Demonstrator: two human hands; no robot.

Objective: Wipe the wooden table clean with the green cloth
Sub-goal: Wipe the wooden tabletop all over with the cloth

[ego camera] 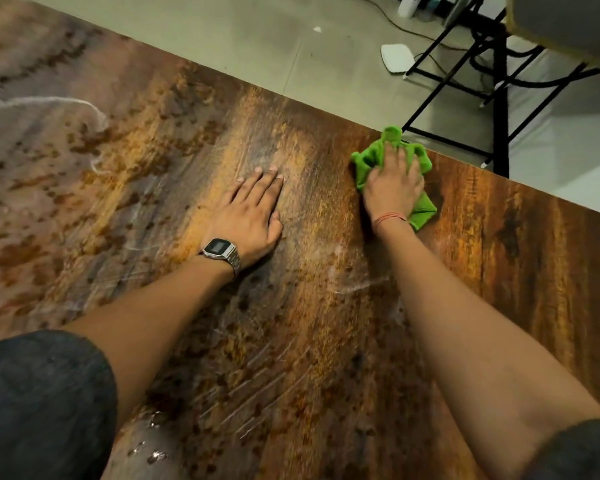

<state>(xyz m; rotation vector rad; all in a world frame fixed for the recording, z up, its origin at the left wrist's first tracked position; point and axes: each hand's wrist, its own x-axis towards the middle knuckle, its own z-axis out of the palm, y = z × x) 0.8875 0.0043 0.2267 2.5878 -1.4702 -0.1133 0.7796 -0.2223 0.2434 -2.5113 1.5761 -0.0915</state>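
Head view, looking down on a wooden table [291, 341] whose far edge runs diagonally from upper left to lower right. The right hand [394, 188] lies palm down on a crumpled green cloth [373, 157], fingers spread and pressing it flat against the tabletop rather than pinching it; the fingers are blurred. The cloth sits just inside the far edge of the table, toward its right end, with one tip reaching the edge and folds showing beyond the fingertips and beside the wrist. A thin reddish thread [388, 218] circles the right wrist. The left hand [252, 209] rests flat and empty on the bare tabletop, well apart from the cloth, fingers extended and close together, thumb out to the side. A metal digital watch [220, 249] sits on the left wrist. Pale streaks and smears [94, 112] mark the table surface toward its left end, and wet drops [156, 455] glisten near the near edge. Dark sleeves [42, 403] cover the upper arms. Beyond the far edge, a black metal frame [499, 109] and a white flat object [397, 57] stand on the tiled floor [257, 36].
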